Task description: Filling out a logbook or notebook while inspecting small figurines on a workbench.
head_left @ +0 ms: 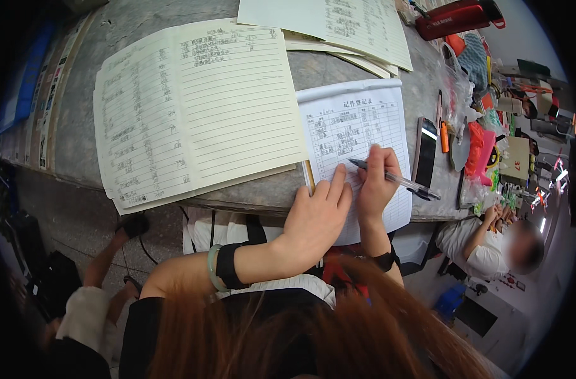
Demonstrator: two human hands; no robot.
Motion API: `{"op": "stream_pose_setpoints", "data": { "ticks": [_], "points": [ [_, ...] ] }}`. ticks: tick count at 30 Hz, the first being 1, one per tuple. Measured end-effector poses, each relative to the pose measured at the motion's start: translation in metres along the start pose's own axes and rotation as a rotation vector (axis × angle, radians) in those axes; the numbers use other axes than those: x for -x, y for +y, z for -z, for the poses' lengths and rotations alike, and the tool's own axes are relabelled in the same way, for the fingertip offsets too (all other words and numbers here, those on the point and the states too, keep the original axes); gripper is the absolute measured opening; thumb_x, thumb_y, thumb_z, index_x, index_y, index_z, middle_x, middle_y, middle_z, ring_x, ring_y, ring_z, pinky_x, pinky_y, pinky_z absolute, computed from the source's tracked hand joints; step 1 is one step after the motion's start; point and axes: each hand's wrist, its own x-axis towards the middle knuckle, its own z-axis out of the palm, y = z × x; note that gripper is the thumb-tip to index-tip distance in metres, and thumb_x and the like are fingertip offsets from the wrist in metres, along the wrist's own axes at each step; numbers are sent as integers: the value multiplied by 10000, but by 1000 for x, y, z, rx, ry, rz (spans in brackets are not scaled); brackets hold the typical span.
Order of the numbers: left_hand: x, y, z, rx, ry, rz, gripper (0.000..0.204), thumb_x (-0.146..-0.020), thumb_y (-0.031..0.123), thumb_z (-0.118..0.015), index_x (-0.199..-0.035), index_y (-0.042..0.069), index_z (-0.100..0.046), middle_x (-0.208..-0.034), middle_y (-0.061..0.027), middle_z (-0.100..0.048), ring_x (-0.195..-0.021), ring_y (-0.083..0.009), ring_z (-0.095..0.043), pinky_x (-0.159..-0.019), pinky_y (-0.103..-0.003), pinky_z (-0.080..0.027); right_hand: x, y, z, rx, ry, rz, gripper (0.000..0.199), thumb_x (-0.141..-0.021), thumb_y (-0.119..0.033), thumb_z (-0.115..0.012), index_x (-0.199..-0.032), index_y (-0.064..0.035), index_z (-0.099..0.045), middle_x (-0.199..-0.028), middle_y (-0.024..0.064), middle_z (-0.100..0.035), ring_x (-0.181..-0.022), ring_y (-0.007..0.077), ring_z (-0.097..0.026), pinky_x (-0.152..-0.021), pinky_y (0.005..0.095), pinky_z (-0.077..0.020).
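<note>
A clear-barrelled pen (409,184) is gripped in my right hand (377,186), its dark tip close to the ruled form (389,126). Handwriting fills the upper rows of that form. My left hand (319,218) lies flat on the form's lower left part, fingers stretched toward the pen tip. Left of the form an open lined notebook (243,132) rests on the table, its left page full of handwriting and its right page written only at the top.
More written sheets (363,31) lie at the far side of the grey table (212,201). A dark phone (425,151), an orange marker (444,137) and a red flask (455,20) stand or lie to the right. Another person (477,246) sits beyond, at right.
</note>
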Motion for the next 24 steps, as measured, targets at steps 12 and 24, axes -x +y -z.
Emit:
{"op": "stream_pose_setpoints", "data": {
  "ticks": [12, 24],
  "points": [
    [-1, -5, 0, -3, -23, 12, 512, -715, 238, -564, -1140, 1, -405, -1237, -146, -368, -815, -175, -440, -607, -280, -366, -4, 1, -13, 102, 30, 93, 303, -789, -88, -569, -534, -65, -407, -500, -66, -373, -484, 4, -267, -432, 173, -208],
    [-4, -3, 2, -27, -23, -13, 512, -712, 243, -561, -1139, 3, -412, -1235, -130, -376, -815, -164, -434, -608, -270, -364, -5, 5, -8, 186, 76, 150, 306, -782, -50, -551, -519, -54, -393, -492, -60, -363, -480, 10, -268, -423, 183, -211]
  ]
}}
